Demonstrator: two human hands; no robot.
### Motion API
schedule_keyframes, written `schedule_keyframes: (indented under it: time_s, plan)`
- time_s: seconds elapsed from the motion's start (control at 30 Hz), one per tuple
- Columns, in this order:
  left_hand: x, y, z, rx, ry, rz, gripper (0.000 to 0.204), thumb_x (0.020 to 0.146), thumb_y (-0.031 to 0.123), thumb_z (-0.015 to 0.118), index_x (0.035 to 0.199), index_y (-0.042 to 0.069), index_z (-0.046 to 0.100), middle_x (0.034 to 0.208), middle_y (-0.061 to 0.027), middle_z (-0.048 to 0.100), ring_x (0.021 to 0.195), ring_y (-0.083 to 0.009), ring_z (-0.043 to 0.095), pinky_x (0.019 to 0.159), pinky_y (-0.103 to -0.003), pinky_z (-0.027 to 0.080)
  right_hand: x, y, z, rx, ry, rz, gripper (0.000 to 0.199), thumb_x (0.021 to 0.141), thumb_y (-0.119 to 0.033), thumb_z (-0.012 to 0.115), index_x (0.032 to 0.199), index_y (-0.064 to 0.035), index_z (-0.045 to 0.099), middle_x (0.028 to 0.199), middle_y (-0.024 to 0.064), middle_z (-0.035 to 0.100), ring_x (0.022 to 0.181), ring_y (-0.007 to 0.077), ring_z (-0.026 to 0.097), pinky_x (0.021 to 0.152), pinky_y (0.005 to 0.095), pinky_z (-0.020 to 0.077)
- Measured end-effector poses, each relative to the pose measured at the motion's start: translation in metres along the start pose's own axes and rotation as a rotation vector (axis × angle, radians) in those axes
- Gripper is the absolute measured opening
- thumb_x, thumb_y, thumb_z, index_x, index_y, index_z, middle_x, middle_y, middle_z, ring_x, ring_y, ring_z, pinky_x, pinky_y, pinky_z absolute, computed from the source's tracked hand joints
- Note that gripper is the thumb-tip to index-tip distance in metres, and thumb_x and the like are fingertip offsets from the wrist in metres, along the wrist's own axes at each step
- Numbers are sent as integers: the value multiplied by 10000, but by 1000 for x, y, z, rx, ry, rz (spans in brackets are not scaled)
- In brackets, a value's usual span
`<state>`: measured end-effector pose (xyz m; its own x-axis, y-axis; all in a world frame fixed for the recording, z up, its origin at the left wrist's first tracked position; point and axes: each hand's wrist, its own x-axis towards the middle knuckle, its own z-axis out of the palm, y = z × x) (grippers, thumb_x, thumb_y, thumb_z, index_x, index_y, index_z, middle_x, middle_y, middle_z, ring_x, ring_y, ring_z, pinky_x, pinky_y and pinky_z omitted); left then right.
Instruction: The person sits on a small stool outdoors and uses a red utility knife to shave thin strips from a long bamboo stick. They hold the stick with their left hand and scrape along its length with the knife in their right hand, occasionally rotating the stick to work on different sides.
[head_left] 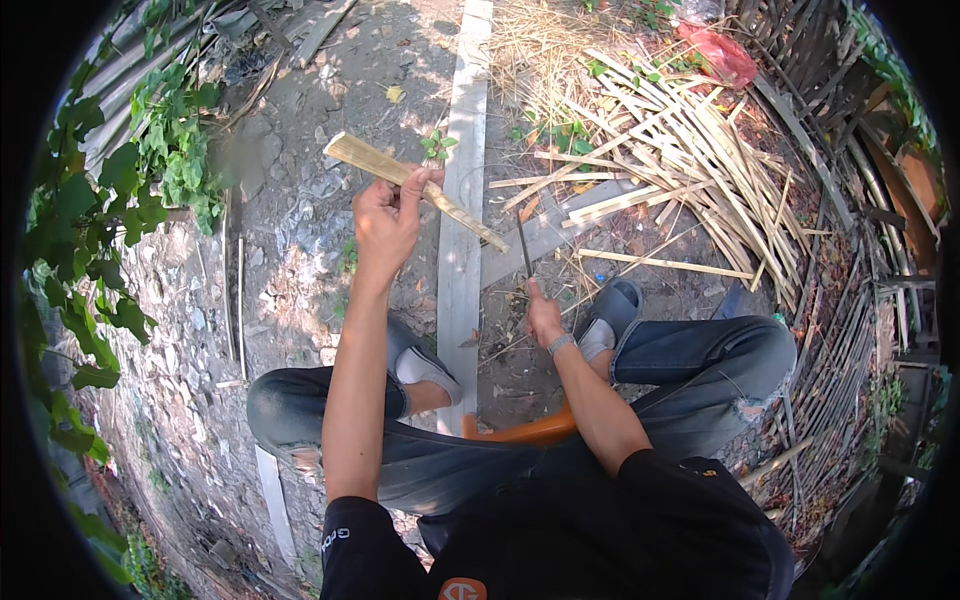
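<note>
Black short-sleeved shirt [600, 525]; left hand [388, 220] pinches flat yellow wooden strip [376, 162]; right hand [543, 317] grips slim dark knife [525, 247], blade beyond fingers.

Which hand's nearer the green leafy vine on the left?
Left. The left hand, gripping a pale strip, is to the vine's right; the right hand, holding a thin dark tool, is farther right.

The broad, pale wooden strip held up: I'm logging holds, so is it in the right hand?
No, the left hand grips the strip, while the right hand holds a thin, dark, elongated tool.
</note>
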<state>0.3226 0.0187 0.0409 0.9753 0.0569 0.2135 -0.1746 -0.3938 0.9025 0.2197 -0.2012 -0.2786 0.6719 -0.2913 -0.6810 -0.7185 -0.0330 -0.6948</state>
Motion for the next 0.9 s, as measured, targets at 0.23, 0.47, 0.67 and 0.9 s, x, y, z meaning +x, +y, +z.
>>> schedule_keyframes:
  time_s: [0.23, 0.47, 0.67, 0.9]
  plan:
    - [-2, -21, -10, -100, 62, 75, 265, 1057, 220, 586, 1093, -37, 641, 1002, -157, 762, 937, -198, 740, 869, -343, 611, -20, -1, -5, 108, -141, -285, 737, 1020, -651, 406, 704, -8, 579, 563, 82, 509, 502, 225, 520, 526, 390, 422]
    - [-9, -33, -9, -151, 176, 71, 239, 1040, 226, 629, 1028, 7, 724, 901, -63, 783, 649, -39, 617, 564, -220, 468, -15, 10, -3, 108, -111, 33, 742, 966, -733, 455, 638, -68, 474, 528, 56, 453, 430, 206, 498, 442, 378, 428]
    - [-7, -28, -13, -91, 209, 102, 235, 1041, 221, 627, 1000, 18, 739, 902, -64, 784, 620, -18, 580, 538, -208, 432, -11, 10, 3, -74, -23, -416, 847, 942, -751, 467, 711, 44, 647, 605, 145, 605, 490, 252, 594, 522, 401, 481]
    - [-22, -11, -16, 57, 143, 58, 285, 1082, 244, 531, 1168, -14, 613, 1066, -171, 744, 1028, -232, 715, 938, -400, 579, -27, 27, -14, -289, -145, 122, 887, 933, -752, 477, 597, 54, 637, 554, 175, 603, 459, 290, 608, 541, 439, 505]
